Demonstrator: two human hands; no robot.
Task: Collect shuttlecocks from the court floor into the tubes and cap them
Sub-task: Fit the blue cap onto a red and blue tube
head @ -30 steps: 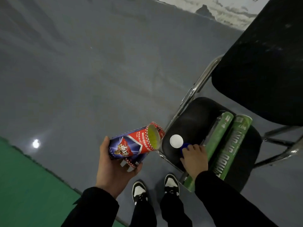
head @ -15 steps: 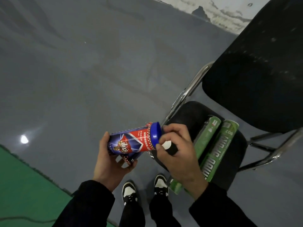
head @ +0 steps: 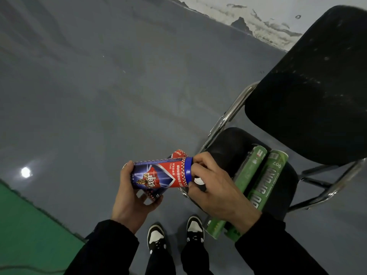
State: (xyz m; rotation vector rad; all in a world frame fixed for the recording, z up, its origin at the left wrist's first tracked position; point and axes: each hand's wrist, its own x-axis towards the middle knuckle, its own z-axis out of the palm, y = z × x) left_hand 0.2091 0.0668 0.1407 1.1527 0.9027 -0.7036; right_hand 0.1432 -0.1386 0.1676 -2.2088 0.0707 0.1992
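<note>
Short tube [head: 156,177]: red and blue print with white lettering and a zigzag border, held on its side over the floor just at 9 o'clock of the chair seat, mouth end toward 3 o'clock.
Second short tube [head: 179,154]: same red zigzag print, mostly hidden behind the first, one end showing at 12 o'clock of it, the other below near the left fingers.
Blue cap [head: 188,169]: seated on the mouth end of the front tube, rim visible between tube and right fingers.
Left hand [head: 133,197]: cupped under both short tubes, thumb up over the closed end, fingers curled round from below.
Right hand [head: 213,183]: fingers and thumb curled round the blue cap, pinching its rim; back of hand toward the camera.
White cap [head: 199,180]: small pale disc partly seen under the right palm; whether held or lying on the seat cannot be told.
Green tubes [head: 256,187]: two long ones lying side by side and touching on the seat, at 3 o'clock of the right hand, near ends overhanging the seat's front edge.
Chair [head: 309,100]: black padded seat and back, chrome frame.
Floor [head: 99,86]: grey, glossy, one bright light reflection at 9 o'clock; green court area [head: 29,231] at 7 o'clock.
Shoes [head: 156,238]: black and white pair at 6 o'clock, black sleeves and trousers.
</note>
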